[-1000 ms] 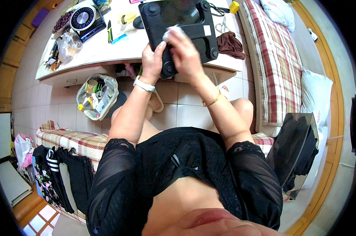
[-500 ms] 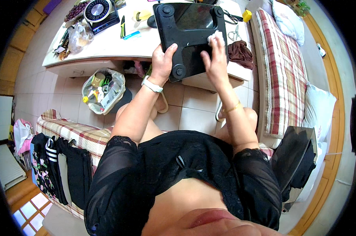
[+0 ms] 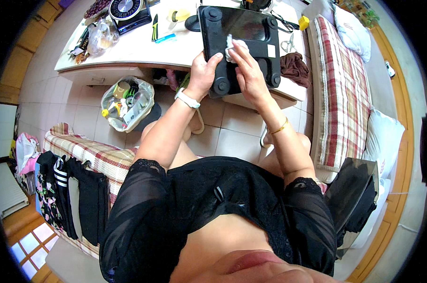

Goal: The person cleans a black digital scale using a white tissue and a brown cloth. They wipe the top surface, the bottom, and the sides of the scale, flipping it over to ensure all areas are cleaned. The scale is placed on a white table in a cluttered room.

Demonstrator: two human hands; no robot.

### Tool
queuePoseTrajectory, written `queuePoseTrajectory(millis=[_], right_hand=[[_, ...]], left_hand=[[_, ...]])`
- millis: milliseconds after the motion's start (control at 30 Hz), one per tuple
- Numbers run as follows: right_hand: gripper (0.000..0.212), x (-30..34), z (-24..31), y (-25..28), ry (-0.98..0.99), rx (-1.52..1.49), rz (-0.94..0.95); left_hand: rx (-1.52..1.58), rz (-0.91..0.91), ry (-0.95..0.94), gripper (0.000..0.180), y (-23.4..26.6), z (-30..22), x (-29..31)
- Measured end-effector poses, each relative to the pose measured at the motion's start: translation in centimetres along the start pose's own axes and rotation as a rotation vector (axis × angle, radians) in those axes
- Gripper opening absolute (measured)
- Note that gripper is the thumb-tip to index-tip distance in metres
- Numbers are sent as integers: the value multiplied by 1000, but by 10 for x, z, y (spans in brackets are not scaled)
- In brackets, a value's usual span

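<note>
The person's left hand grips the near edge of the black bathroom scale, turned underside up over the worktop, while the right hand's fingers pinch a white wipe against it, so the wiping step seems underway and next needs fresh spots.

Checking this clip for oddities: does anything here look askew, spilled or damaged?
Nothing looks spilled or broken. The black bathroom scale is underside up, overhanging the table edge, held by the left hand while the right hand presses a white cloth to it.
</note>
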State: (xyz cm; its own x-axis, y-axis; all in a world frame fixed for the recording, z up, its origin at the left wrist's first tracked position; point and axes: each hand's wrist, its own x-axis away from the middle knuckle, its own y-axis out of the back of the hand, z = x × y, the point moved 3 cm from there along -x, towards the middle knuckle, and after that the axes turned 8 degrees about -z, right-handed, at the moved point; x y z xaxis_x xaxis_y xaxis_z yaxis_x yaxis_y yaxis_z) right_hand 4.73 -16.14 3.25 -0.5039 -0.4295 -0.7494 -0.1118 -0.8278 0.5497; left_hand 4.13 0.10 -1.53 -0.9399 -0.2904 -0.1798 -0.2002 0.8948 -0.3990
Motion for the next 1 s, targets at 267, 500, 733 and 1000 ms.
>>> queuePoseTrajectory(millis=[267, 500, 733, 1000], right_hand=[[56, -33, 6, 3, 100, 71, -62], [54, -53, 7, 11, 248, 335, 36], [53, -10, 30, -3, 140, 124, 66], [55, -86, 0, 5, 178, 484, -97]], left_hand=[[-43, 88, -27, 31, -14, -7, 9], [-222, 159, -193, 37, -22, -3, 17], [-244, 115, -211, 41, -14, -6, 10], [-237, 122, -140, 31, -33, -9, 21]])
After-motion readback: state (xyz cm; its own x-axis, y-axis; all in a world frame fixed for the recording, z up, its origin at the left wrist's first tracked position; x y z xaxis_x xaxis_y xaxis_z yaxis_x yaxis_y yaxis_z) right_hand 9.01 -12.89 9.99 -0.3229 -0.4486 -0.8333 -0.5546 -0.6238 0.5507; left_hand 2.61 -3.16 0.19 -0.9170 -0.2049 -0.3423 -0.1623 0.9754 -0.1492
